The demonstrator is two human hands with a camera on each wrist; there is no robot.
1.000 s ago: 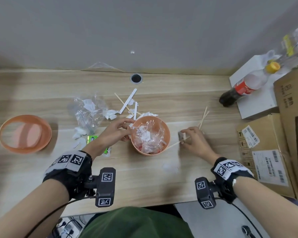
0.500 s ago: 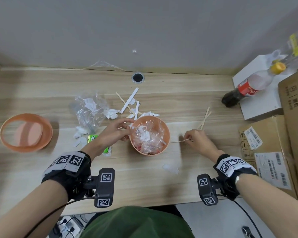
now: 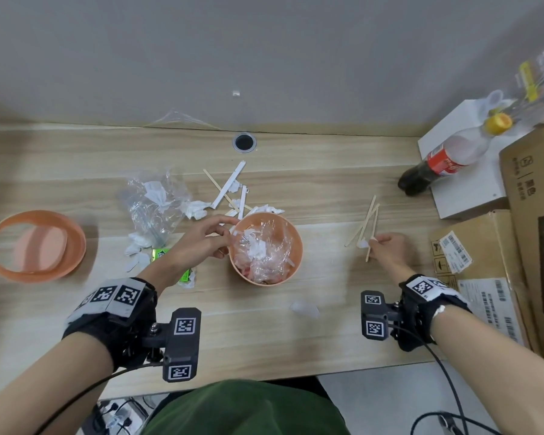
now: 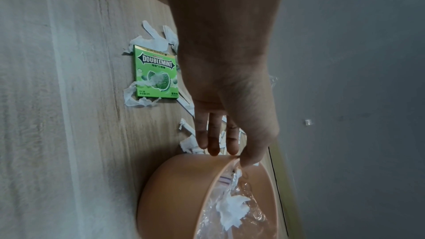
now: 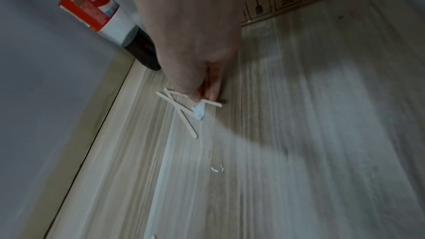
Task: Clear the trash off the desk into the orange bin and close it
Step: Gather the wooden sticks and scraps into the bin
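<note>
Orange bin [image 3: 266,249] sits mid-bench in our head view, left hand [image 3: 201,243] pinching its rim, we judge to steady it. Left wrist view confirms this. Right wrist view: right hand [image 5: 197,72] pinches a wooden stick [image 5: 212,103] for binning.

Bin [image 3: 266,248] mid-desk; lid [image 3: 35,245] far left of bin, gum pack [image 4: 156,72] just left, sticks [image 3: 367,226] right, bottle [image 3: 446,158] far right-behind.
</note>
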